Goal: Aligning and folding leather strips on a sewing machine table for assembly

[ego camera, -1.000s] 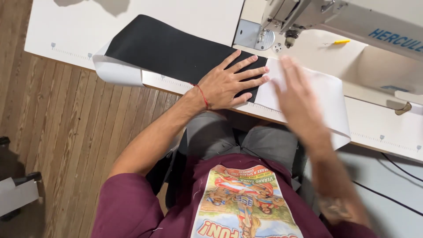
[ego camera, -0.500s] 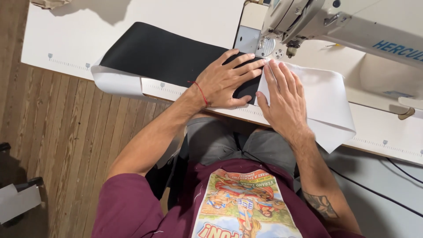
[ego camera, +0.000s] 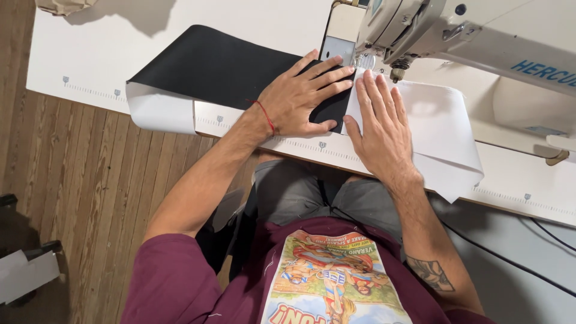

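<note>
We see left hand (ego camera: 303, 96) spread flat, pressing black fabric (ego camera: 222, 66) near the worktop's (ego camera: 108, 66) front edge | right hand (ego camera: 381, 126) spread flat on white fabric (ego camera: 441, 129), just beside it | both at the sewing machine (ego camera: 432, 30) needle | fabric's white end overhangs the front edge.

Black fabric (ego camera: 216, 66) flat; white fabric (ego camera: 441, 126) beside, touching.

Maroon printed shirt, red wrist string (ego camera: 264, 115)
</note>
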